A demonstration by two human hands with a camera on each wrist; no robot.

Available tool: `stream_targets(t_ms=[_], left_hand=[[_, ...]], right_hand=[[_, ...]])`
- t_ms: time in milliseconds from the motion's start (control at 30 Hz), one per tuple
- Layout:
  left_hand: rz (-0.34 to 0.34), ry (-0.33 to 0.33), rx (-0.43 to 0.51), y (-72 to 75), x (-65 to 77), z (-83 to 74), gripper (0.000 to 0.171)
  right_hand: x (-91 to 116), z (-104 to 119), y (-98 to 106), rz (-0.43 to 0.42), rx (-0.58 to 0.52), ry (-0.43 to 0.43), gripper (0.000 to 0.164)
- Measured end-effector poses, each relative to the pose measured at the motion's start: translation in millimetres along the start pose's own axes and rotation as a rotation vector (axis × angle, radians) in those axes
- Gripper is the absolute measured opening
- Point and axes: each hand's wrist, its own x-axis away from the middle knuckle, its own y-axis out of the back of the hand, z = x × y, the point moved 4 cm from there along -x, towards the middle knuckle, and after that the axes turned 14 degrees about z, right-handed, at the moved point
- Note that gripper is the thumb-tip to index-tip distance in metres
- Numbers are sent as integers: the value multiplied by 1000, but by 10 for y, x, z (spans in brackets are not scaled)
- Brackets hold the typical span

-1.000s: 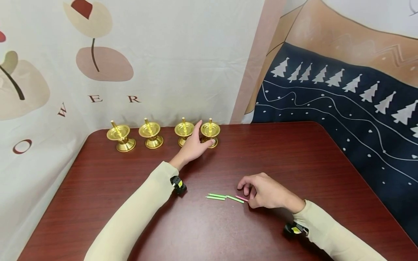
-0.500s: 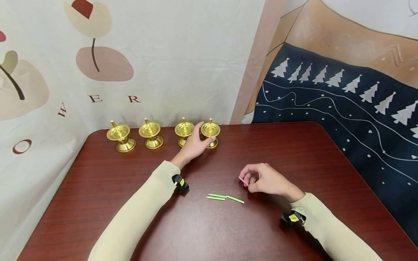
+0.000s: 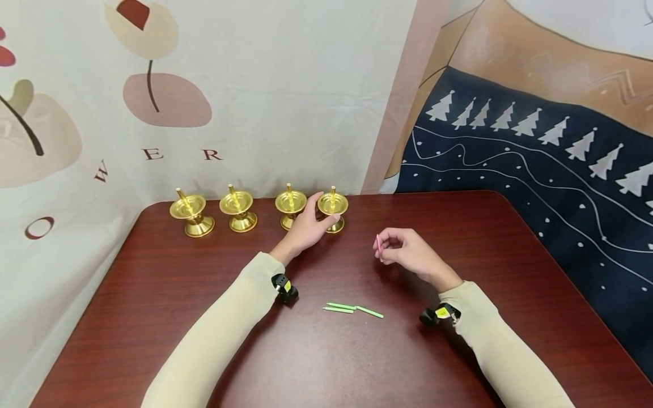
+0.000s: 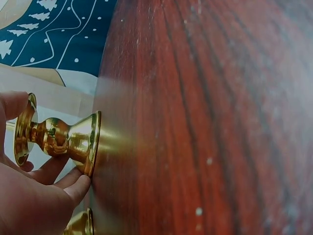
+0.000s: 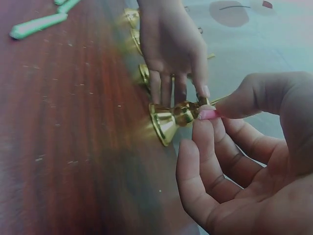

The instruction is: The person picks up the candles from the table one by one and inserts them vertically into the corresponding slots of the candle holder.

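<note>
My left hand (image 3: 306, 229) grips the rightmost brass candle holder (image 3: 333, 204) at the back of the table. In the left wrist view its thumb lies at the dish of the candle holder (image 4: 57, 137), with the fingers behind the stem and base. Between thumb and fingertips, my right hand (image 3: 408, 251) pinches a thin pink candle (image 3: 379, 245), upright above the table. The right wrist view shows one pink end of the candle (image 5: 209, 114); the rest is hidden by the thumb. Several thin green candles (image 3: 369, 312) lie on the table in front of the hands.
Three more brass candle holders stand along the back edge: one beside my left hand (image 3: 291, 203), another (image 3: 238, 208) farther left, and the leftmost (image 3: 193, 211). Patterned cloth (image 3: 285, 102) hangs right behind the dark red wooden table (image 3: 326, 362).
My right hand has picked up the pink candle from beside the green ones, then moved it away toward the back and turned it upright. My left hand has stayed at the candle holder.
</note>
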Motion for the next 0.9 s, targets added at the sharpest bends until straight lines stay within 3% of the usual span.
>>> stream_targets(t_ms=[33, 200, 267, 500, 700, 900], left_hand=[[4, 2, -2, -6, -1, 7, 83], [7, -36, -7, -46, -226, 337, 89], [1, -38, -27, -64, -284, 409, 91], [43, -6, 7, -159, -10, -63, 83], [62, 8, -17, -242, 3, -133, 80], [88, -12, -22, -304, -3, -152, 80]], right_hand=[[-26, 10, 11, -7, -8, 5, 14], [-150, 59, 70, -42, -19, 32, 5], [-196, 78, 92, -51, -14, 51, 8], [-302, 151, 166, -83, 55, 97, 9], [-370, 205, 220, -137, 118, 124, 3], [-407, 266, 260, -204, 157, 149, 15]])
